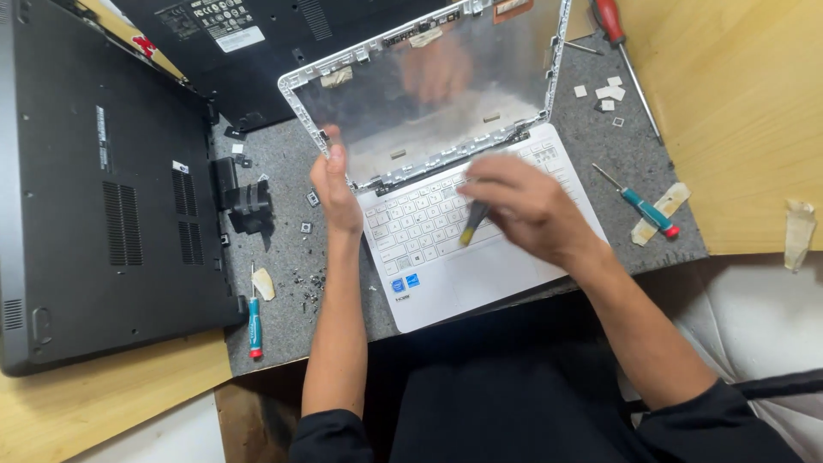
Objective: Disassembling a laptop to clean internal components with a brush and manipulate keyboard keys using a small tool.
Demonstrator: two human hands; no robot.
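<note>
A white laptop [446,266] lies open on a grey felt mat [287,257]. Its lid [429,86] is a bare silver shell with no screen in it. My left hand [334,184] grips the lid's lower left corner, by the hinge. My right hand [523,206] hovers over the keyboard, blurred, and holds a small screwdriver [474,221] with a dark and yellow handle, tip pointing toward the hinge strip.
Two black laptops lie upside down, one at the left [103,189], one at the top [257,43]. Around the mat lie a teal screwdriver [255,330], another teal one [645,206], a red-handled one [617,34], small black parts [244,201], white pads [609,93] and tape scraps [799,227].
</note>
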